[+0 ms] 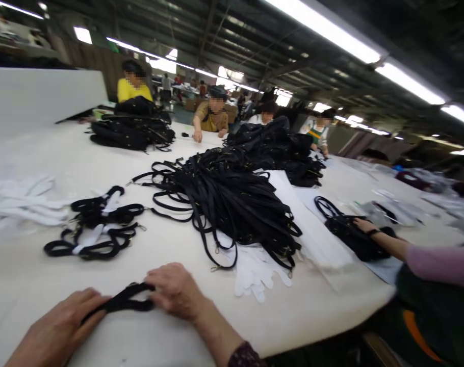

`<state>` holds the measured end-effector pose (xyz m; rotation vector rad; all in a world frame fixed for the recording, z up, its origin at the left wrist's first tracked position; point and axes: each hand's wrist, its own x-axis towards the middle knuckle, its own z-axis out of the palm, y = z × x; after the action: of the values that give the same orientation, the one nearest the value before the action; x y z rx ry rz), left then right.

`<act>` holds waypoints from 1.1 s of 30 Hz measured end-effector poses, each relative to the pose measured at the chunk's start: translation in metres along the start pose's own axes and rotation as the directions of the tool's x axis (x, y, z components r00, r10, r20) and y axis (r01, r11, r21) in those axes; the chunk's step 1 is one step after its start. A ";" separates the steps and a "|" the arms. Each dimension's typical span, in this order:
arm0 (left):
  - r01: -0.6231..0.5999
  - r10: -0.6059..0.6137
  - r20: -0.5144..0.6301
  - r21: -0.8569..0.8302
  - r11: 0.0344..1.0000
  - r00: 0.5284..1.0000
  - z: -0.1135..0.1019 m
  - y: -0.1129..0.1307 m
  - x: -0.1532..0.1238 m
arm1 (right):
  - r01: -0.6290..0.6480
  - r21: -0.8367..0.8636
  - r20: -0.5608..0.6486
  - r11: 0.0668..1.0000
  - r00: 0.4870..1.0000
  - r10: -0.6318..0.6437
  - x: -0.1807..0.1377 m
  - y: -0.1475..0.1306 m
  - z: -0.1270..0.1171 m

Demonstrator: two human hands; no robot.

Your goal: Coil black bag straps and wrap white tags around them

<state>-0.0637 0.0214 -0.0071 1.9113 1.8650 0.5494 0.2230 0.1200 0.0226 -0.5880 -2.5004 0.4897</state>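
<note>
A folded black strap (130, 298) stretches between my two hands, low over the white tabletop. My left hand (63, 321) closes on its left end, thumb and fingers pressed together. At the other end, my right hand (176, 290) grips the looped part, with its fingertips curled and slightly blurred. Just beyond them lie folded strap bundles (109, 244) with white wraps round their middles and metal clips showing. A large heap of loose black straps (235, 199) spreads across the table ahead, with white paper strips (258, 272) under its near edge.
White strips (25, 204) lie at the left. Piles of black bags (136, 127) stand farther back. At the right, a co-worker's hand (364, 224) rests on a black bag (342, 232). Several people work along the far edge of the table (201, 336).
</note>
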 end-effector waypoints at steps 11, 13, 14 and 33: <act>0.120 -0.121 0.026 0.033 0.992 0.992 -0.007 0.030 0.001 | -0.049 -0.579 0.078 0.814 0.990 0.115 -0.150 0.091 -0.139; 0.174 -0.173 0.026 -0.050 0.983 0.985 -0.010 0.031 0.005 | -0.033 -0.592 0.086 0.805 0.991 0.104 -0.147 0.094 -0.139; 0.215 -0.213 0.031 -0.127 0.968 0.977 -0.013 0.031 0.007 | -0.032 -0.595 0.084 0.803 0.991 0.102 -0.144 0.095 -0.139; 0.353 -0.513 0.540 -0.836 -0.420 0.667 -0.023 0.070 0.015 | -0.060 -0.496 0.208 0.866 0.960 0.186 -0.142 0.108 -0.160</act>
<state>-0.0171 0.0355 0.0503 -0.1498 1.1336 1.2538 0.4545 0.1760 0.0451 -0.9333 -2.8573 -0.0437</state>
